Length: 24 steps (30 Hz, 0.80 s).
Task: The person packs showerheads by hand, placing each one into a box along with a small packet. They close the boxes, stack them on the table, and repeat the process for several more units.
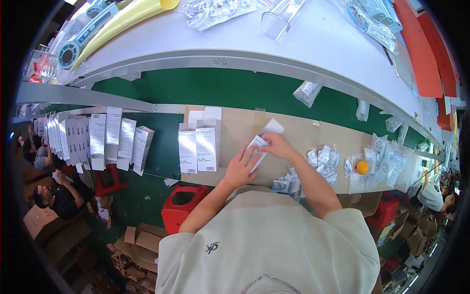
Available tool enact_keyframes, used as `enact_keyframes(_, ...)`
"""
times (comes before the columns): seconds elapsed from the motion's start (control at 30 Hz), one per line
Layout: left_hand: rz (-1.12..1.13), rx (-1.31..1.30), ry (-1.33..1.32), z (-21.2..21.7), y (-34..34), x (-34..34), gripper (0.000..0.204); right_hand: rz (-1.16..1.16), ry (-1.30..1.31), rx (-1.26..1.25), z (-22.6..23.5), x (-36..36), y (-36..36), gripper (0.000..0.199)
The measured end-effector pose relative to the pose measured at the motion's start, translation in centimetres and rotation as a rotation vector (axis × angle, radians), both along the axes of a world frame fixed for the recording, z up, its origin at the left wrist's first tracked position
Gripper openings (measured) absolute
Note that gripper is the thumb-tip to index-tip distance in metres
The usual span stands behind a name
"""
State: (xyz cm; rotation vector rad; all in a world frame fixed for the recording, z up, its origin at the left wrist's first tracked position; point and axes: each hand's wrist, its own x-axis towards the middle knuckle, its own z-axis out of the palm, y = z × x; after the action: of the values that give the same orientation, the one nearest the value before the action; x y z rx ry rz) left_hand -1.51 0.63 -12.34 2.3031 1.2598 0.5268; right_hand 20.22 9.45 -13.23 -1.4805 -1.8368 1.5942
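Note:
Over the brown work surface I hold a small white box (257,142), tilted, with a pale flap (273,126) standing out at its far end. My left hand (239,167) is closed around the box's near left side. At the upper right side of the box, my right hand (277,146) has its fingers bent and pressed together at the edge by the flap. What lies inside the box is hidden. Left of my hands stand two printed white boxes (206,148) with open flaps. To the right lie small plastic-wrapped packets (323,161) in a pile.
A row of white boxes (113,126) stands at the left. Bubble-wrapped items (382,158) and an orange ball-like object (362,167) lie at the right. A white shelf (215,43) crosses above the bench. A red stool (172,215) and cardboard cartons (142,243) are below; other people sit nearby.

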Motion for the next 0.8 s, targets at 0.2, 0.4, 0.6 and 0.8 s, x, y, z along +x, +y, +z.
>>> enact_keyframes(0.2, 0.544, 0.255, -0.029, 0.4, 1.6, -4.9, 0.073, -0.027, -0.626, 0.807, 9.9, -0.7, 12.1, 0.030)
enact_keyframes(0.4, 0.506, -0.031, 0.346, 0.5, 1.3, -7.6, 0.077, -0.115, -0.699, 1.100, 4.0, -0.4, 18.6, 0.035)
enact_keyframes(0.6, 0.312, -0.008, 0.185, 0.4, 1.9, -2.9, 0.071, -0.882, -0.846, 0.929, -12.0, 16.7, 19.1, 0.056)
enact_keyframes(0.8, 0.246, -0.041, 0.215, 1.0, 0.7, -1.6, 0.068, -0.571, -0.809, 0.532, -7.6, 10.1, 15.2, 0.062)
